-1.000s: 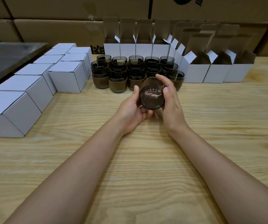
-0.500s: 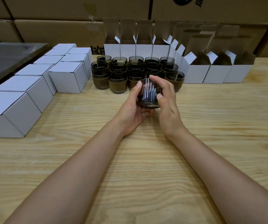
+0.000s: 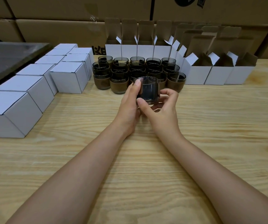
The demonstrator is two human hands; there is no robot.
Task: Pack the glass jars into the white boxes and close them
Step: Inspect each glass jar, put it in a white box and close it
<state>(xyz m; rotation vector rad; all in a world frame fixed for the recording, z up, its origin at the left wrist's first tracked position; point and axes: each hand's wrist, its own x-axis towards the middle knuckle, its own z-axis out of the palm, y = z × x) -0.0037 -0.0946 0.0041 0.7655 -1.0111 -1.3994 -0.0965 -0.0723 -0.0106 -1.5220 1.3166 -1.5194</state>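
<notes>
A dark smoked glass jar [image 3: 149,90] stands upright between both hands, just above the wooden table. My left hand [image 3: 130,104] grips its left side, thumb up near the rim. My right hand [image 3: 160,109] cups its base and right side with curled fingers. Behind it stands a cluster of several more dark jars [image 3: 136,70]. Open white boxes [image 3: 198,75] with raised flaps line the back and right. Closed white boxes [image 3: 68,76] sit in rows at the left.
Large brown cartons [image 3: 57,29] form a wall behind the table. A dark flat panel [image 3: 5,57] lies at the far left. Bare wooden table [image 3: 211,126] stretches in front of and to the right of my hands.
The jar was tilted with its base toward me; both hands have turned it upright. My right hand has slid from the top of the jar down to its base.
</notes>
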